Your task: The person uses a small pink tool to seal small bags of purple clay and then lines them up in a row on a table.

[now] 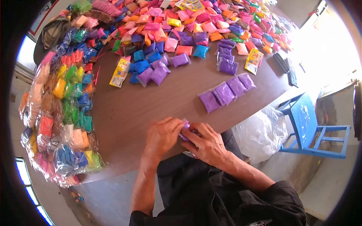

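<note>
Near the front edge of the table, both hands close on a small purple packet with a bit of pink at its top. My left hand pinches its left side with the fingertips. Around its right side curl the fingers of my right hand, which hide much of it. Beyond my right hand lies a row of several purple packets, side by side in clear wrapping. More purple packets sit loosely beside blue packets farther back.
A large heap of coloured packets covers the table's far side. Clear bags of packets line the left edge. Two yellow printed pouches lie flat. At right stand a blue chair and a clear plastic bag.
</note>
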### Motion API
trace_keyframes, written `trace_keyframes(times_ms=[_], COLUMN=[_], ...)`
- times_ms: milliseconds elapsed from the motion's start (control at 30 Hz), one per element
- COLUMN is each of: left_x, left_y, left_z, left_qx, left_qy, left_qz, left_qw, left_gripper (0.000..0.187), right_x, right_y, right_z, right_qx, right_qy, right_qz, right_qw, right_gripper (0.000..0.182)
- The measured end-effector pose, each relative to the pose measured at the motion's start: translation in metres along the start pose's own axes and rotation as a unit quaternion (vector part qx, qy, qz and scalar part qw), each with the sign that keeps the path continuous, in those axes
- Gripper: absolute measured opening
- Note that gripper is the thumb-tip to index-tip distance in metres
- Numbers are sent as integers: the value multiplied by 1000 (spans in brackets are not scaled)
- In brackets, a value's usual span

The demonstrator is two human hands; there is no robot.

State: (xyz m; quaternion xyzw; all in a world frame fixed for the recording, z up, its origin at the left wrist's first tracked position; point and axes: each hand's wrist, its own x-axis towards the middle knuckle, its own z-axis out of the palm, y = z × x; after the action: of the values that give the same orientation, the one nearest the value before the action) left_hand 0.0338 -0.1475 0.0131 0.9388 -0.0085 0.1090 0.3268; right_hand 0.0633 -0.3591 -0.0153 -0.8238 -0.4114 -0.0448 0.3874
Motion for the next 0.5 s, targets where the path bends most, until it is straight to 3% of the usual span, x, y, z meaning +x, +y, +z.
trace_keyframes(times_ms=[167,367,500], left_x=[2,-37,-65], left_y=[-9,16,19], left_z=[1,-8,18], left_qx=[42,-69,-38], left_qy=[52,95,100], left_qz=[-58,-130,-68], left_qw=[996,985,992], left_gripper=[12,9,8], right_x=[0,1,-7], right_y=[0,-10,0], right_z=[-3,-13,-9], right_qx=[6,23,10], right_qy=[-5,7,-6], right_qz=[-2,30,-8], right_qw=[1000,999,1000], right_gripper=[49,50,43])
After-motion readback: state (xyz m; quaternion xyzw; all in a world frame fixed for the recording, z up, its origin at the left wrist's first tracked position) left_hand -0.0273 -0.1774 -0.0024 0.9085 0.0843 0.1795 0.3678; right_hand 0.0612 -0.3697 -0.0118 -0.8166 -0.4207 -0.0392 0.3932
